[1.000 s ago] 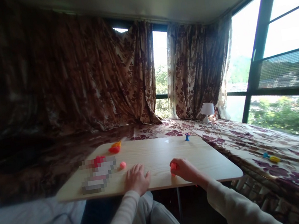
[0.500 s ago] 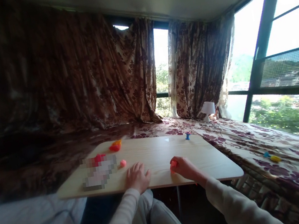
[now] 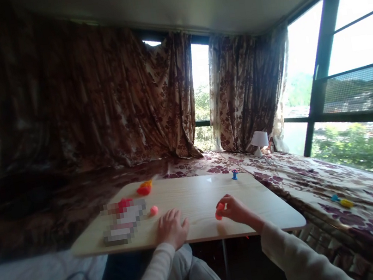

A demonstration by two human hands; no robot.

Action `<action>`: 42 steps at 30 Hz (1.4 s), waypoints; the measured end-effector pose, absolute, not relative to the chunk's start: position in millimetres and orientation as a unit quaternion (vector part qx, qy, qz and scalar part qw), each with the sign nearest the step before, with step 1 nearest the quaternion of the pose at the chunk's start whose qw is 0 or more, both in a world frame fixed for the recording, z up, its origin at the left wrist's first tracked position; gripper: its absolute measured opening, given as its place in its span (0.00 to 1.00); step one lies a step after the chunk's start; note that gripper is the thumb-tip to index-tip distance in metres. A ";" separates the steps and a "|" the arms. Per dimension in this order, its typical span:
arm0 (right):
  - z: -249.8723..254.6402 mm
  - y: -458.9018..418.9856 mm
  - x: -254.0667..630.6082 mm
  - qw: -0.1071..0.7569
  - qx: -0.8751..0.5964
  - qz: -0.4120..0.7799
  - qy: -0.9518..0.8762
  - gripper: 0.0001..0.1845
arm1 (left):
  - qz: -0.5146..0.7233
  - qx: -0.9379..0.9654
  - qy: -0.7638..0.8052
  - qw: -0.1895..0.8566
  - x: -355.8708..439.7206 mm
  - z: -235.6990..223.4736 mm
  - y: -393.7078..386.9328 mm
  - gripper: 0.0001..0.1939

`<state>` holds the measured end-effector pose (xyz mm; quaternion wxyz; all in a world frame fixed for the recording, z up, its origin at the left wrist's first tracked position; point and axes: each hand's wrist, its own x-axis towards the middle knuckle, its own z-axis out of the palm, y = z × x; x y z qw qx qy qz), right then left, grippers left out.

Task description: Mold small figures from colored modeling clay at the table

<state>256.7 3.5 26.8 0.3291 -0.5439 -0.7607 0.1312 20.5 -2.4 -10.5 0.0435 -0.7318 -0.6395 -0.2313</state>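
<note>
A small red object (image 3: 219,211) is held between the thumb and fingers of the right hand (image 3: 236,208), at that hand's left side; whether the desk (image 3: 263,212) is touched by it cannot be told. The left hand (image 3: 172,229) is laid palm down on the desk, fingers relaxed. A pink ball (image 3: 154,210) is seen to the left hand's upper left, and a blue toy (image 3: 234,175) is placed beyond the right hand.

Home room: floral curtains (image 3: 125,107), matching floral cover (image 3: 304,177), white-shaded lamp (image 3: 259,138), small table (image 3: 190,193).
</note>
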 end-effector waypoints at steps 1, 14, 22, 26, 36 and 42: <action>26.0 5.6 258.7 0.337 -0.541 0.140 -0.757 0.08 | -0.233 -0.732 -0.638 0.044 20.4 -11.0 -2.1 0.22; 11.6 -5.7 268.5 0.342 -0.481 0.097 -0.802 0.13 | -0.230 -0.731 -0.640 0.047 20.2 -12.1 -0.6 0.21; 11.3 6.6 223.7 0.147 -0.564 0.024 -0.812 0.21 | -0.231 -0.732 -0.639 0.045 18.9 -13.8 0.4 0.21; 2.7 -18.0 228.8 0.129 -0.567 0.014 -0.813 0.24 | -0.235 -0.729 -0.642 0.038 20.7 -10.3 -1.7 0.20; -5.6 -15.2 222.2 0.099 -0.609 -0.020 -0.787 0.25 | -0.226 -0.720 -0.655 0.029 21.5 -9.3 -1.5 0.19; 6.8 26.5 199.2 0.102 -0.627 -0.044 -0.771 0.22 | -0.236 -0.725 -0.646 0.038 20.4 -12.4 0.6 0.20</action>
